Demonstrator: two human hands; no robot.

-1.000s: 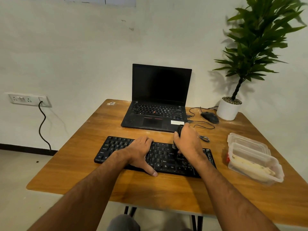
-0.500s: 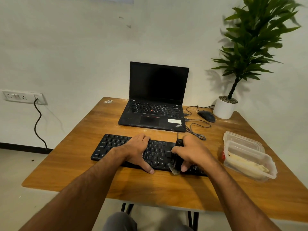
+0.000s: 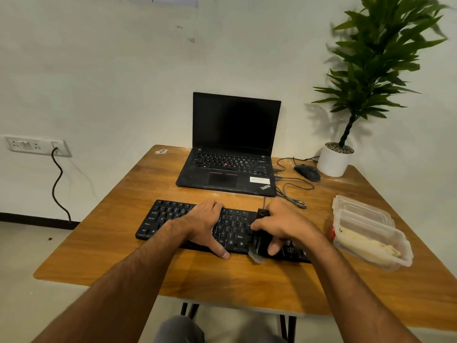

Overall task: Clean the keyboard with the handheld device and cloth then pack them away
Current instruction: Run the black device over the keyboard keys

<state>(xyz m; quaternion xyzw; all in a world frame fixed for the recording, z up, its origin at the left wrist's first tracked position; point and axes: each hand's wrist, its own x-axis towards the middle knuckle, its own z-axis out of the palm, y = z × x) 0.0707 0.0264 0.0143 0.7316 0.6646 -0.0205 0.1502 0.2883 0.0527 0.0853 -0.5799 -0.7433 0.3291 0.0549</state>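
Note:
A black keyboard [image 3: 170,217] lies across the wooden table [image 3: 118,246] in front of me. My left hand [image 3: 206,222] rests flat on its middle keys, thumb reaching over the near edge. My right hand [image 3: 284,225] grips a black handheld device [image 3: 262,240] with a grey brush tip; the brush sits at the keyboard's near edge, right of centre. A clear plastic container [image 3: 371,241] at the right holds a pale yellowish cloth, and its lid [image 3: 358,206] lies just behind it.
An open black laptop [image 3: 230,154] stands behind the keyboard. A black mouse [image 3: 306,172] and its looped cable [image 3: 293,191] lie to the laptop's right. A potted plant [image 3: 336,159] fills the far right corner. A wall socket [image 3: 34,145] with a cord is at left.
My right hand has drawn the device from the keyboard's far edge toward me to its near edge. The left hand has stayed on the keys.

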